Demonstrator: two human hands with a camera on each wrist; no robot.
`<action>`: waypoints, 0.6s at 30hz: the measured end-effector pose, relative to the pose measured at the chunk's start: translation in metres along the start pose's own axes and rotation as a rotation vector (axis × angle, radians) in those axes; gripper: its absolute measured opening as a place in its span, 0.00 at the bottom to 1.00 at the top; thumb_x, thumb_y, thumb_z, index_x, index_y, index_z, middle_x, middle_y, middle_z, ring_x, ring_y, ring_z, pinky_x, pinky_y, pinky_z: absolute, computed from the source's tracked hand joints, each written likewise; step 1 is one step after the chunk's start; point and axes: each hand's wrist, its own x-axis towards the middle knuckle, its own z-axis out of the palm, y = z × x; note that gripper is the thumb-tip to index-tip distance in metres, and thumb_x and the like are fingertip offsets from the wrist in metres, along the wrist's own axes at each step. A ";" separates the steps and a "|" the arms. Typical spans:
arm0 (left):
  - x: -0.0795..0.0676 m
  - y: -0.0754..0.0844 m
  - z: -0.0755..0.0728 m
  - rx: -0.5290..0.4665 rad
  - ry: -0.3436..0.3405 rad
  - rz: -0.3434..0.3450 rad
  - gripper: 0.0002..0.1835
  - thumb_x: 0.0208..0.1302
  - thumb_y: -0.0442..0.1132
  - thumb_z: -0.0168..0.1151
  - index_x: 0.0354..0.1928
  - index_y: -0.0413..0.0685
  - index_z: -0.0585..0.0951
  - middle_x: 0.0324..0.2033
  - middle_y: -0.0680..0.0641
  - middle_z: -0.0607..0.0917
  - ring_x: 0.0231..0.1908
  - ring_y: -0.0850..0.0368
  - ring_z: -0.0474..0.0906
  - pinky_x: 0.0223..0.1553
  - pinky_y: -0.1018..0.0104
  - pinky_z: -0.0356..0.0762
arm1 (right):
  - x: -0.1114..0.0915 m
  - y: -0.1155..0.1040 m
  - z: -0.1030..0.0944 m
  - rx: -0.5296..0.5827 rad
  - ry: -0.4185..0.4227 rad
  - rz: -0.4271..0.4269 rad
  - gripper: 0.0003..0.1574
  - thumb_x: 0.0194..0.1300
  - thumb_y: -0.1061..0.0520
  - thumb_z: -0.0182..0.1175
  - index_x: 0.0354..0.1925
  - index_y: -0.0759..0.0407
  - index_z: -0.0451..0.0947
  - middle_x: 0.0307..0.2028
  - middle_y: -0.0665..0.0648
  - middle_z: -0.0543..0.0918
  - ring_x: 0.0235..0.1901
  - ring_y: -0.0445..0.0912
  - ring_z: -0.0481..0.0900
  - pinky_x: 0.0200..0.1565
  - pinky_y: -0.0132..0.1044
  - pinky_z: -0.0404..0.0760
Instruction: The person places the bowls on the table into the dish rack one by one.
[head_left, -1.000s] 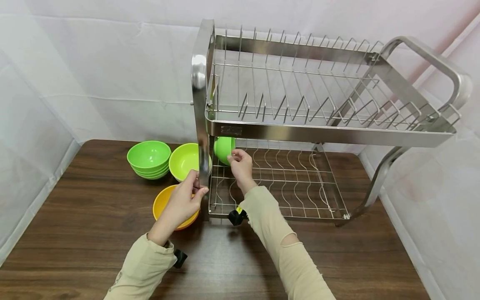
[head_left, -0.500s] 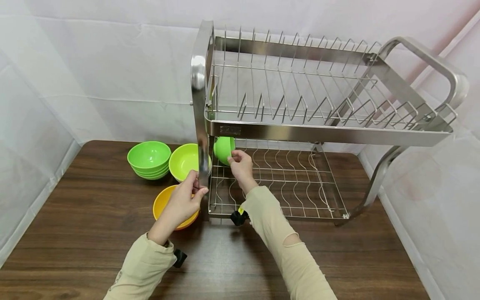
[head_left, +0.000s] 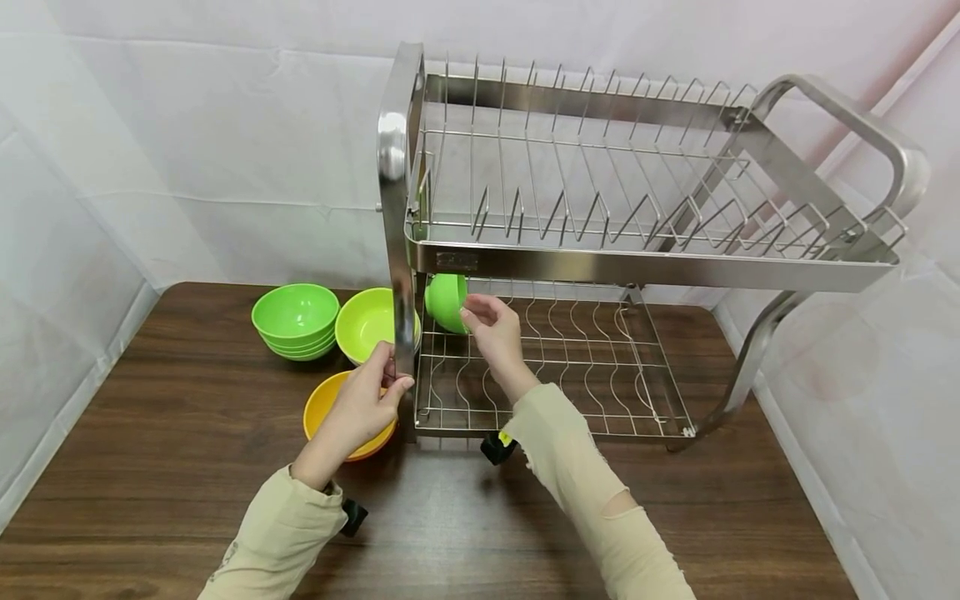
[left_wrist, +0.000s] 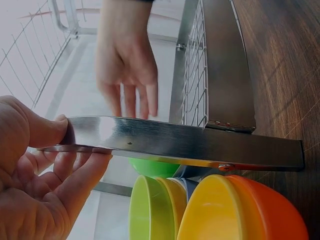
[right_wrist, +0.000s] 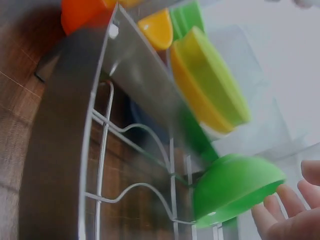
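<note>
My left hand [head_left: 360, 408] grips the front left upright [head_left: 404, 325] of a two-tier steel dish rack, thumb on one side and fingers on the other in the left wrist view. A green bowl [head_left: 445, 302] stands on its side in the left end of the lower wire shelf [head_left: 592, 362], its mouth turned right. Beside that mouth is my right hand [head_left: 498, 337], fingers loosely extended and fingertips right by the rim. In the right wrist view the bowl [right_wrist: 235, 187] leans near the rack's end, with my fingers [right_wrist: 290, 197] just off its edge.
Left of the rack are a stack of green bowls [head_left: 296, 312], a lime-yellow bowl [head_left: 367, 321] on others, and a yellow bowl [head_left: 326, 404] over an orange one. The upper tier [head_left: 645, 262] overhangs the lower shelf. White sheeting hangs behind the wooden table [head_left: 187, 433].
My right hand has drawn slightly right and away from the green bowl, its fingers loosening off the rim. The bowl stays in the lower shelf; my left hand keeps its grip on the upright.
</note>
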 end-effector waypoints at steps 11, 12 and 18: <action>0.001 0.000 0.002 0.007 -0.003 0.018 0.11 0.57 0.29 0.59 0.37 0.41 0.67 0.25 0.47 0.72 0.34 0.48 0.78 0.37 0.56 0.74 | -0.055 -0.024 -0.055 0.085 -0.074 -0.210 0.22 0.56 0.72 0.56 0.51 0.73 0.70 0.49 0.69 0.76 0.50 0.56 0.75 0.50 0.32 0.73; 0.001 0.000 0.002 0.008 0.001 0.024 0.11 0.56 0.29 0.59 0.37 0.41 0.67 0.24 0.46 0.72 0.33 0.48 0.78 0.37 0.56 0.74 | -0.059 -0.025 -0.061 0.083 -0.074 -0.219 0.22 0.56 0.72 0.56 0.51 0.73 0.70 0.49 0.69 0.76 0.50 0.54 0.76 0.51 0.31 0.73; 0.000 -0.002 0.001 0.003 0.005 0.021 0.11 0.56 0.29 0.59 0.37 0.41 0.66 0.24 0.47 0.72 0.33 0.48 0.78 0.37 0.56 0.74 | -0.083 -0.022 -0.089 0.065 -0.084 -0.298 0.22 0.56 0.74 0.55 0.51 0.76 0.69 0.48 0.69 0.77 0.46 0.39 0.78 0.50 0.30 0.73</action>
